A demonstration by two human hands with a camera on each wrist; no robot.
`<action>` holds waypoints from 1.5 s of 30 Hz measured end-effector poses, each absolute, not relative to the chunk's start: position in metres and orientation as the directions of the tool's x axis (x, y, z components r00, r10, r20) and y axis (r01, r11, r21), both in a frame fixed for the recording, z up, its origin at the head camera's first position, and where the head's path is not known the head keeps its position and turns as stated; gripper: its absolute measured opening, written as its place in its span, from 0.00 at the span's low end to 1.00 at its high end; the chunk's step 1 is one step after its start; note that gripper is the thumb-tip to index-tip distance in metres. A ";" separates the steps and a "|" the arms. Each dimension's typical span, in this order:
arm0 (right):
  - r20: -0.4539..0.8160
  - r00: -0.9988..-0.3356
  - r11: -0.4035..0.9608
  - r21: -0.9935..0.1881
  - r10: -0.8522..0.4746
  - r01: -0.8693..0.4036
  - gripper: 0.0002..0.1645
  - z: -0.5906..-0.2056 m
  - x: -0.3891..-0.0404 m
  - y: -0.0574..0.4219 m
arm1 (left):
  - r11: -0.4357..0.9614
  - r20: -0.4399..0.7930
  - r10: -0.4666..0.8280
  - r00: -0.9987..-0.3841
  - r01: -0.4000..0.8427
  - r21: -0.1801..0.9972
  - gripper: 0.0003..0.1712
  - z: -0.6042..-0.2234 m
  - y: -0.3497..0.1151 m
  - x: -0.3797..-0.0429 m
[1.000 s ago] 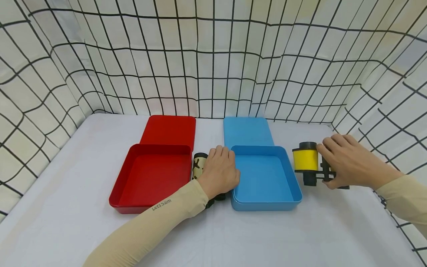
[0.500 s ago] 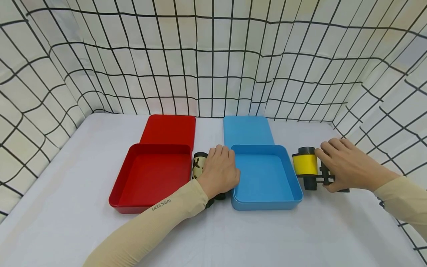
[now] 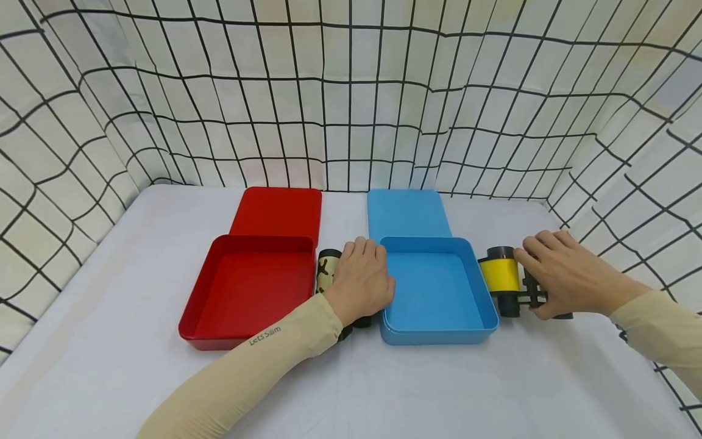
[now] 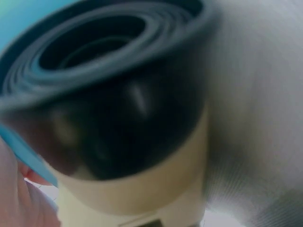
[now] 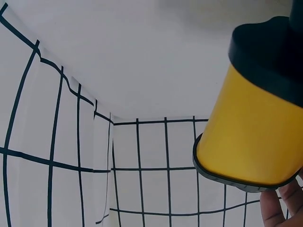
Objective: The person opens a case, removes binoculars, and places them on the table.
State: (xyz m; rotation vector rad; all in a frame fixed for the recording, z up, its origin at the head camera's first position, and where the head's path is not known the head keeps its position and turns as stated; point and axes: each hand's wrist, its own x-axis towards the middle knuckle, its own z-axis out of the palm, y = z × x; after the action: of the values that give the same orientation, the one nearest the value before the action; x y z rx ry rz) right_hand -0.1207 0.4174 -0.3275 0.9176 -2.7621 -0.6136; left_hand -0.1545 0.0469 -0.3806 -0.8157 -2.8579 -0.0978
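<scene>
Between the two boxes, a pair of camouflage binoculars (image 3: 326, 268) lies on the white table. My left hand (image 3: 362, 283) grips it from above and hides most of its body. In the left wrist view one black eyepiece and tan barrel (image 4: 132, 194) fill the frame. To the right of the blue box, my right hand (image 3: 570, 274) holds a pair of yellow-and-black binoculars (image 3: 500, 275) over its far barrel, which is largely covered. Fingertips (image 5: 272, 205) show at the barrel's lower end in the right wrist view, beside the yellow barrel (image 5: 255, 137).
A red box (image 3: 192, 332) stands left of my left hand, its lid (image 3: 280, 210) laid back behind it. The light blue box (image 3: 439, 338) is at the right, with its lid (image 3: 408, 213) also folded back. Black grid lines cross the white walls (image 3: 351, 103) around the table.
My right hand has brought the yellow binoculars a little nearer to me and slightly left, up to the blue box's side. The left hand has stayed on the camouflage binoculars.
</scene>
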 end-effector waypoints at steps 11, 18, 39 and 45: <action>0.010 -0.801 0.732 0.413 -0.599 -0.542 0.54 -0.331 -0.123 0.415 | 0.850 0.169 0.516 -0.840 0.526 0.015 0.14 -0.380 0.047 -0.154; 0.003 -0.793 0.732 0.388 -0.609 -0.560 0.54 -0.333 -0.123 0.413 | 0.848 0.168 0.520 -0.837 0.529 0.014 0.13 -0.379 0.047 -0.154; -0.037 -0.808 0.745 0.364 -0.589 -0.559 0.53 -0.340 -0.127 0.414 | 0.852 0.161 0.515 -0.842 0.524 0.014 0.13 -0.379 0.047 -0.154; -0.049 -0.806 0.745 0.353 -0.590 -0.567 0.55 -0.344 -0.129 0.416 | 0.851 0.161 0.516 -0.841 0.525 0.014 0.12 -0.379 0.046 -0.153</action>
State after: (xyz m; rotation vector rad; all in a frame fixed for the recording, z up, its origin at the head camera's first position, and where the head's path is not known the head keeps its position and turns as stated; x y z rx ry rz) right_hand -0.1294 0.4163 -0.3437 0.9536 -2.8726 -0.5481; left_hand -0.1533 0.0462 -0.3786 -0.8139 -2.8761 -0.0861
